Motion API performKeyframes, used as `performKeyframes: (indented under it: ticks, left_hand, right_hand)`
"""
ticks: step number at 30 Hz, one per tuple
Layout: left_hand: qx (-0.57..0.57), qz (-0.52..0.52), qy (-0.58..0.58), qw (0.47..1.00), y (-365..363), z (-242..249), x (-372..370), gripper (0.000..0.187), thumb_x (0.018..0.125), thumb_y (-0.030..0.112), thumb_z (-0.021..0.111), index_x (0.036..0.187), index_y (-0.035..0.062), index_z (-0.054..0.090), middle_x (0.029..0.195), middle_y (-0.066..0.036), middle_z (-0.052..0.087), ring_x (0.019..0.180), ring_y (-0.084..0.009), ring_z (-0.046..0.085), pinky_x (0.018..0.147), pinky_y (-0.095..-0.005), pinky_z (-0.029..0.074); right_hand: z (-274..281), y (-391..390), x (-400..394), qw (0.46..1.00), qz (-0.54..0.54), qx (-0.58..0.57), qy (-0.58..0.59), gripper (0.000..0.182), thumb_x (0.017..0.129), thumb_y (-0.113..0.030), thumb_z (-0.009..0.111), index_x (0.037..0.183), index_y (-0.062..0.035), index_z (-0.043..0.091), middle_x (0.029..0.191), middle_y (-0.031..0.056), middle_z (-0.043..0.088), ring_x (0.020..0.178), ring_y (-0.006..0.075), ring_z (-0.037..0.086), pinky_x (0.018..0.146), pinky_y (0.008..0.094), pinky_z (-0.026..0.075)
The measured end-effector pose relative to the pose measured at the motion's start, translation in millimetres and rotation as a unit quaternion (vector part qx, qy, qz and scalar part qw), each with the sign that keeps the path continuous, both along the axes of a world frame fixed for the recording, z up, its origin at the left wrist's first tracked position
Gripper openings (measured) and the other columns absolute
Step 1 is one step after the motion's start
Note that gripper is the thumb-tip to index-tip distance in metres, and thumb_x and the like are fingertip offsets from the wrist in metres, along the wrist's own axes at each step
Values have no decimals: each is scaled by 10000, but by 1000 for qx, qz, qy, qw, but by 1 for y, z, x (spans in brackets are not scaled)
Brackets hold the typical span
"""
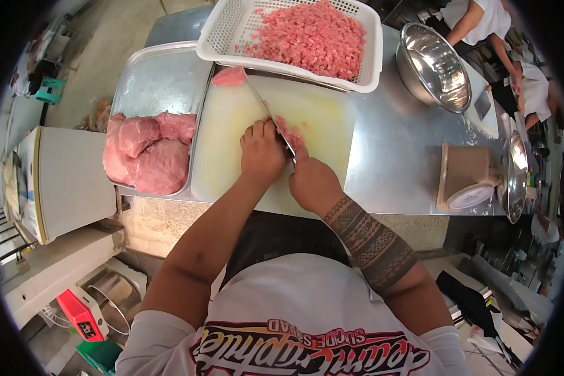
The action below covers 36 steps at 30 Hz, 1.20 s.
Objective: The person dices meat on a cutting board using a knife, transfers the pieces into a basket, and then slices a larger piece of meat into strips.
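Note:
My right hand (314,180) grips the handle of a knife (264,108), whose long blade points away from me across a white cutting board (222,169). Close along the blade's left side is my left hand (261,149), its fingers curled down; whatever lies under them is hidden. Small bits of cut meat (291,133) lie to the right of the blade. A flat piece of pink meat (229,77) rests at the board's far left corner. Left of the board, large chunks of raw meat (153,156) sit in a metal tray (163,66).
Beyond the board stands a white perforated basket (373,62) of diced meat (316,37). A steel bowl (429,69) and a weighing scale (467,178) with a metal pan (516,178) are to the right. Co-workers (482,22) work at the far right.

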<state>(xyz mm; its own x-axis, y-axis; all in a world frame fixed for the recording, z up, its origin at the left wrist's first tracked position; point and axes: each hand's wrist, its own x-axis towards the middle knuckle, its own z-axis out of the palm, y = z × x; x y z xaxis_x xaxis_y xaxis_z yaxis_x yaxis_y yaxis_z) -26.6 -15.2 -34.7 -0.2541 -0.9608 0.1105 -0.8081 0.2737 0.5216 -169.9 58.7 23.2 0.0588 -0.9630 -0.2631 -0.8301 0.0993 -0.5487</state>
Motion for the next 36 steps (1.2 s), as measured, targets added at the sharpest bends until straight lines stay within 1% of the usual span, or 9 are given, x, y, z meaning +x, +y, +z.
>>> performKeyframes:
  ticks: [4, 13, 15, 22, 25, 28, 31, 34, 36]
  left_hand:
    - [-4, -47, 119, 992, -14, -7, 18, 328, 928, 86, 619, 1231, -31, 579, 1278, -229, 602, 1194, -441, 567, 1059, -536, 460]
    - [-10, -78, -33, 996, -10, -6, 26, 351, 924, 85, 590, 1256, -28, 600, 1269, -201, 631, 1179, -422, 575, 1055, -512, 462]
    - [-26, -70, -17, 997, -11, -8, 24, 423, 857, 127, 709, 1238, -21, 602, 1215, -188, 636, 1137, -419, 581, 1023, -521, 468]
    - [-40, -40, -38, 998, -9, -15, 23, 605, 775, 254, 855, 1273, 14, 609, 1189, -150, 646, 1106, -407, 589, 1001, -527, 467]
    - [-40, -24, -25, 999, -7, -12, 22, 579, 784, 261, 851, 1252, 18, 613, 1167, -144, 646, 1090, -399, 592, 980, -524, 463]
    - [-37, -37, -22, 998, -7, -15, 24, 580, 778, 260, 858, 1236, 4, 612, 1141, -157, 642, 1066, -395, 590, 959, -521, 457]
    - [-48, -69, -55, 995, -12, -27, 26, 332, 893, 127, 633, 1198, -4, 610, 1166, -167, 650, 1062, -403, 582, 963, -526, 459]
    - [-6, -98, -48, 994, -11, -14, 27, 406, 870, 133, 671, 1241, -17, 607, 1151, -171, 650, 1058, -403, 583, 951, -517, 462]
    - [-14, -64, -17, 998, -9, -9, 26, 456, 846, 138, 702, 1260, -24, 600, 1149, -170, 652, 1055, -403, 584, 946, -519, 460]
  right_hand:
    - [17, 16, -21, 998, -37, 58, 10, 241, 920, -82, 592, 1116, 20, 494, 892, 302, 704, 865, 494, 701, 782, 583, 560]
    - [98, 83, -16, 988, -16, 145, 47, 255, 922, -79, 627, 1121, 26, 508, 816, 245, 702, 799, 454, 726, 702, 553, 578]
    - [101, 84, -13, 991, -11, 129, 32, 252, 929, -78, 607, 1125, 35, 496, 815, 263, 698, 789, 473, 711, 710, 572, 565]
    - [9, 12, 13, 1000, -7, 7, 27, 295, 913, -70, 590, 1167, 49, 496, 830, 279, 700, 809, 482, 707, 734, 580, 565]
    - [15, 7, 3, 999, -8, -17, 25, 286, 905, -58, 588, 1155, 44, 494, 817, 276, 698, 799, 485, 705, 728, 587, 556]
    - [61, 36, -2, 996, -19, 63, 55, 297, 929, -87, 598, 1183, 42, 513, 845, 255, 712, 823, 454, 731, 740, 550, 589]
    - [112, 65, -3, 990, 1, 135, 39, 285, 924, -72, 598, 1166, 44, 500, 845, 257, 711, 820, 454, 730, 740, 547, 589]
    - [89, 67, -1, 995, 14, 95, 10, 263, 938, -69, 575, 1168, 43, 512, 838, 253, 714, 799, 452, 729, 733, 550, 587]
    - [38, 47, 10, 998, 10, 44, 31, 243, 952, -70, 554, 1164, 43, 520, 833, 250, 717, 786, 451, 728, 731, 554, 587]
